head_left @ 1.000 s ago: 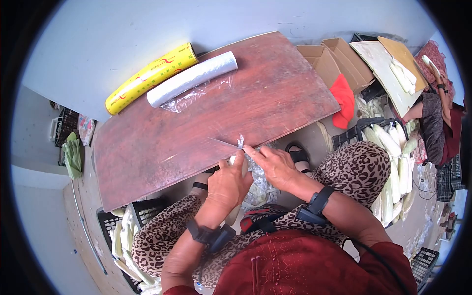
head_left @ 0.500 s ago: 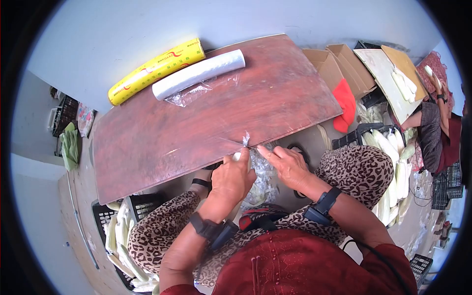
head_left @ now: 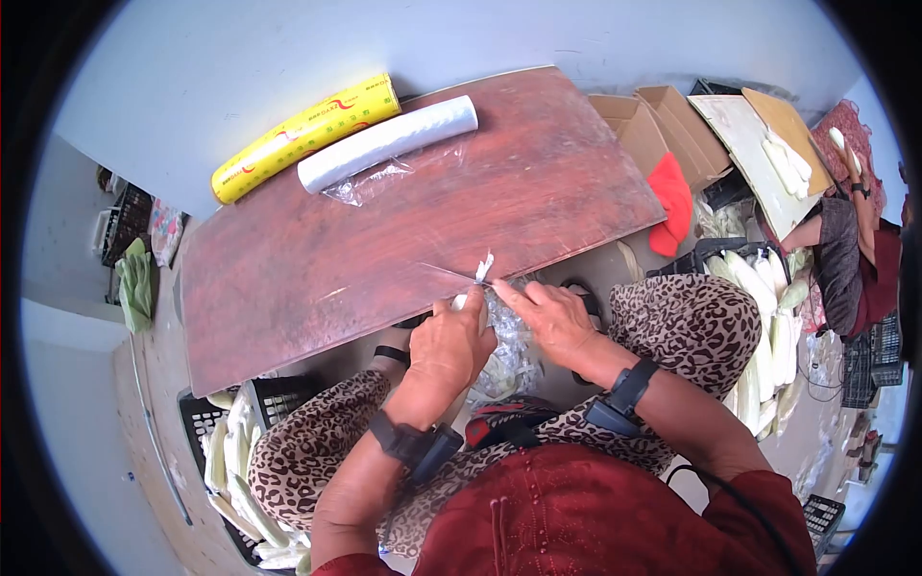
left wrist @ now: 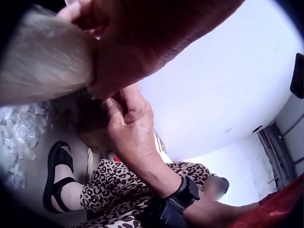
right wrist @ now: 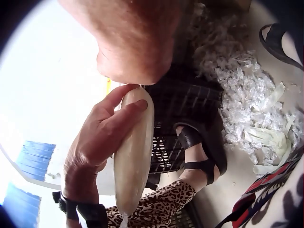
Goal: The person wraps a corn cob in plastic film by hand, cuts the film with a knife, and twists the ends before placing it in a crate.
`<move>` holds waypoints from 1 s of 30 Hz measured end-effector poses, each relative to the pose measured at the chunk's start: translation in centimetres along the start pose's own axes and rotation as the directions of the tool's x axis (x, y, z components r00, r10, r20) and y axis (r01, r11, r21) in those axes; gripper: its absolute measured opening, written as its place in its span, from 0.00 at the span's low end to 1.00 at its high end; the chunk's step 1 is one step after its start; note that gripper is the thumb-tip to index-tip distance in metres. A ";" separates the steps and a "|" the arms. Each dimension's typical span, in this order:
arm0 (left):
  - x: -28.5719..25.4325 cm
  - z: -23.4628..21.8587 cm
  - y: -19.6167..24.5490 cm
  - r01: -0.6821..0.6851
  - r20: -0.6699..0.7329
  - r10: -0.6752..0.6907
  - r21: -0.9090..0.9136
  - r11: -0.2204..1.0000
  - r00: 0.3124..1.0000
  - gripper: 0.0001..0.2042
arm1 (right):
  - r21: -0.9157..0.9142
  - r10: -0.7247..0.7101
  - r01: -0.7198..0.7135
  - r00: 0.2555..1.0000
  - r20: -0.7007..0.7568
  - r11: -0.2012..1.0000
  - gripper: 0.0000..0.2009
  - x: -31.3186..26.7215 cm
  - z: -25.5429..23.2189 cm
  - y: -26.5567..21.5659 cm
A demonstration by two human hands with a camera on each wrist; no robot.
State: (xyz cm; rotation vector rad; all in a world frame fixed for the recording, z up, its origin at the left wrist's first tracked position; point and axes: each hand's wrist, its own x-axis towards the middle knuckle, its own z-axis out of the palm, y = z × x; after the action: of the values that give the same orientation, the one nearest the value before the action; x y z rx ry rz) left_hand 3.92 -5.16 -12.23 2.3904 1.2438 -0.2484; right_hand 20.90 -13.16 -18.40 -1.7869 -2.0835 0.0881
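Note:
My left hand (head_left: 445,348) grips a long pale vegetable (right wrist: 133,164) wrapped in clear film, its thumb lying along the near end in the right wrist view. A twisted tail of film (head_left: 484,266) sticks up from that end, over the front edge of the wooden table (head_left: 288,250). My right hand (head_left: 550,322) is close beside it, holding a thin, straight, blade-like strip (head_left: 447,273) that crosses the base of the tail. The right fingers are curled, with the index finger reaching towards the tail; their grip is partly hidden.
A yellow printed roll (head_left: 307,139) and a white film roll (head_left: 389,144) lie at the table's back. Crates of pale vegetables stand at left (head_left: 230,451) and right (head_left: 768,317). Film scraps (right wrist: 242,102) cover the floor between the feet. Another person (head_left: 855,230) sits at far right.
The head view has shifted slightly. Both hands stay together at the table's front edge, and the film tail leans a little more to the right.

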 end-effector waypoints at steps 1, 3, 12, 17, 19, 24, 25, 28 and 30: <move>0.0 0.0 -0.1 -0.003 -0.003 0.003 -0.008 1.000 1.000 0.31 | -0.011 0.011 -0.011 1.000 0.011 1.000 0.32 -0.5 -0.4 0.1; 0.0 -0.1 -0.2 -0.009 -0.013 0.008 -0.022 1.000 1.000 0.31 | 0.003 0.025 -0.025 0.999 0.025 1.000 0.32 -1.0 -0.9 0.1; -0.1 0.3 -0.2 -0.014 -0.011 0.014 -0.018 1.000 1.000 0.32 | 0.070 -0.002 0.003 1.000 -0.006 0.998 0.32 1.5 0.3 -0.7; -1.0 0.2 -1.3 -0.001 -0.016 0.001 -0.016 1.000 1.000 0.32 | 0.062 0.068 -0.072 0.995 0.075 0.995 0.31 -1.2 -1.7 0.0; -1.2 0.0 -1.8 0.004 -0.002 -0.004 -0.040 0.999 1.000 0.33 | 0.071 0.092 -0.097 0.993 0.073 0.993 0.31 -2.4 -2.4 0.4; -1.1 -0.3 -4.6 -0.030 0.111 0.066 -0.295 0.955 0.992 0.35 | 0.227 0.118 -0.113 0.993 -0.011 0.967 0.30 -2.3 -3.7 1.0; -1.5 -0.6 -4.9 -0.056 0.103 0.097 -0.345 0.937 0.990 0.35 | 0.285 0.119 -0.088 0.989 -0.091 0.954 0.29 -1.7 -3.7 1.2; -2.8 -2.1 -4.8 -0.134 0.052 0.185 -0.510 0.850 0.981 0.34 | 0.371 0.156 -0.031 0.937 -0.312 0.928 0.24 1.2 -2.0 2.7; -4.0 -3.8 -4.1 -0.183 -0.016 0.227 -0.645 0.742 0.974 0.33 | 0.220 0.179 -0.126 0.953 -0.244 0.967 0.17 2.3 -2.4 3.8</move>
State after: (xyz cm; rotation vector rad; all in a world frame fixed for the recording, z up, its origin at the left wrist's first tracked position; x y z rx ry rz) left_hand -1.83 -4.33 -8.68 1.8619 0.8329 0.1588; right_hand 25.01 -10.72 -16.71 -1.7304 -1.6877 0.0963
